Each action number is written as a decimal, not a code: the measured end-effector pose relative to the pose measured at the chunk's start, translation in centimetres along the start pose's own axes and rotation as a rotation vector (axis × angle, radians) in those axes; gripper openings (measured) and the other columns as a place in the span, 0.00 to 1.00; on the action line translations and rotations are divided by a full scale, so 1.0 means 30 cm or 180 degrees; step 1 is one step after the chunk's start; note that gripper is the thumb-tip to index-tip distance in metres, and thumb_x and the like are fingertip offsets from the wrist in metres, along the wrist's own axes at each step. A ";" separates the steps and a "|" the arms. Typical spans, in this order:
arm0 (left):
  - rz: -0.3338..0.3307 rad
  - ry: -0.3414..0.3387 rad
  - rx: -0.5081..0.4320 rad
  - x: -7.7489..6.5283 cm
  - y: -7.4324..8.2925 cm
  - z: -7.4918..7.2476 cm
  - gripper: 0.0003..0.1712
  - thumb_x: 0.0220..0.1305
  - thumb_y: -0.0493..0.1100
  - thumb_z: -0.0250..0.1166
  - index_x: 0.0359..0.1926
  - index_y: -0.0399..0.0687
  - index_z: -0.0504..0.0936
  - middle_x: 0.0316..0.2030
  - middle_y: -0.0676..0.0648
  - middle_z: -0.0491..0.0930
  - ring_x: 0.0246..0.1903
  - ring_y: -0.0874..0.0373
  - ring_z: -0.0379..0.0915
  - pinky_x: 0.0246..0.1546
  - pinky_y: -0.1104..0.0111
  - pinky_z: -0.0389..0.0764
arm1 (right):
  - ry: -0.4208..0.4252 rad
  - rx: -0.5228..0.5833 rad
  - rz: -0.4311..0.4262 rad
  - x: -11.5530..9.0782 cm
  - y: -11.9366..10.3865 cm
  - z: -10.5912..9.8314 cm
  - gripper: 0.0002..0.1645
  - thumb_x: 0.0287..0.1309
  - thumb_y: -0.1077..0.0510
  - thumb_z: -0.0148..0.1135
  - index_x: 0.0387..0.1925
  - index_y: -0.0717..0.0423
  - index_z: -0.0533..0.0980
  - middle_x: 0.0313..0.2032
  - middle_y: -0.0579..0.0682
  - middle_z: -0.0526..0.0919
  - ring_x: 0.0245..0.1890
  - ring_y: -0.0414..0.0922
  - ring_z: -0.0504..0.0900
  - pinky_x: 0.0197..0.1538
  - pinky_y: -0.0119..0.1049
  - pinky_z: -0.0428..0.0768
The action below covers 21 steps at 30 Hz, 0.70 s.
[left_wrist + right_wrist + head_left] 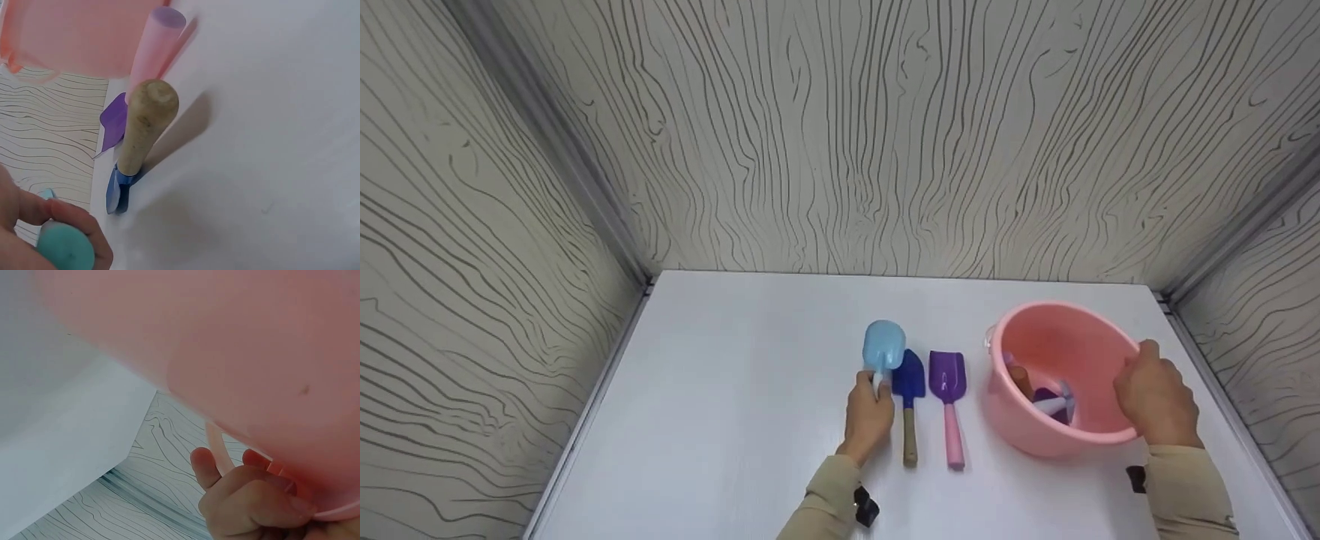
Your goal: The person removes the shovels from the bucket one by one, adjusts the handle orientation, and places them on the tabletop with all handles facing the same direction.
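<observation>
My left hand [870,414] grips the pale handle of a toy shovel [883,345] with a light blue blade; its teal handle end [66,247] shows in the left wrist view. Just right of that hand lies a dark blue trowel [910,375] with a wooden handle [147,121]. Beside it is a purple shovel [947,375] with a pink handle [154,45]. My right hand [1158,394] grips the rim of a pink bucket [1054,442], which leans toward the left. In the right wrist view, curled fingers [253,500] hold the rim near the bucket's handle [219,450].
Inside the bucket lie several items, among them an orange-brown piece [1021,379] and a purple and pale one [1057,405]. All stands on a white table [720,390], walled by wood-grain panels [840,142] at the back and both sides.
</observation>
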<state>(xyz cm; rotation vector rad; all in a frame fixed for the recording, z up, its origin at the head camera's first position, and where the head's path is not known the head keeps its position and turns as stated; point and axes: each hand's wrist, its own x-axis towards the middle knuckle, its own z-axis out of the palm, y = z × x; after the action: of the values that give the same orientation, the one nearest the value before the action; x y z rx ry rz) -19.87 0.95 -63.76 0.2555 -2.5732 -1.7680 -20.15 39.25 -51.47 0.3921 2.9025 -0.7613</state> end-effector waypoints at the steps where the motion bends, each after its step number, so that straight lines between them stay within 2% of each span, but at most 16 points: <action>1: -0.0018 0.0009 0.0002 0.001 -0.005 0.000 0.19 0.82 0.40 0.54 0.65 0.31 0.73 0.59 0.30 0.81 0.61 0.37 0.81 0.63 0.44 0.79 | -0.0010 0.0014 0.0006 0.001 -0.002 0.000 0.29 0.83 0.55 0.34 0.69 0.78 0.52 0.37 0.71 0.75 0.26 0.55 0.81 0.24 0.45 0.78; 5: -0.0072 0.0036 -0.0002 0.008 -0.025 -0.001 0.24 0.80 0.39 0.54 0.68 0.27 0.69 0.66 0.25 0.76 0.69 0.32 0.73 0.69 0.42 0.74 | -0.0032 0.0050 0.0031 0.004 -0.010 -0.002 0.31 0.83 0.55 0.33 0.70 0.78 0.51 0.37 0.70 0.76 0.26 0.54 0.81 0.24 0.45 0.78; 12: -0.0135 0.0091 -0.0112 0.011 -0.046 -0.003 0.23 0.77 0.36 0.55 0.66 0.26 0.69 0.58 0.28 0.80 0.63 0.34 0.78 0.66 0.41 0.76 | 0.0004 0.0051 0.0019 0.004 -0.012 -0.003 0.31 0.84 0.53 0.32 0.70 0.78 0.52 0.37 0.70 0.76 0.25 0.54 0.80 0.24 0.45 0.77; 18: -0.0186 0.0096 -0.0176 0.002 -0.055 0.005 0.23 0.78 0.33 0.53 0.68 0.25 0.65 0.65 0.23 0.74 0.70 0.29 0.69 0.71 0.41 0.70 | -0.0009 0.0048 0.0065 0.002 -0.005 -0.001 0.32 0.84 0.53 0.32 0.72 0.78 0.51 0.38 0.71 0.75 0.25 0.53 0.80 0.24 0.45 0.78; 21: -0.0165 0.0141 -0.0115 -0.004 -0.058 0.010 0.23 0.78 0.32 0.53 0.68 0.26 0.65 0.66 0.23 0.73 0.71 0.29 0.69 0.72 0.41 0.70 | 0.0021 0.0056 0.0047 -0.001 -0.002 0.003 0.31 0.84 0.53 0.33 0.71 0.77 0.52 0.38 0.70 0.76 0.25 0.54 0.80 0.23 0.44 0.78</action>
<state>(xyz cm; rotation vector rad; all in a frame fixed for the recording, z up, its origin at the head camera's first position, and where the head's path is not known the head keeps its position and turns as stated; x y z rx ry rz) -19.57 0.64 -65.49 0.3599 -2.5243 -1.8020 -20.13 39.15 -51.52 0.4182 2.8976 -0.7855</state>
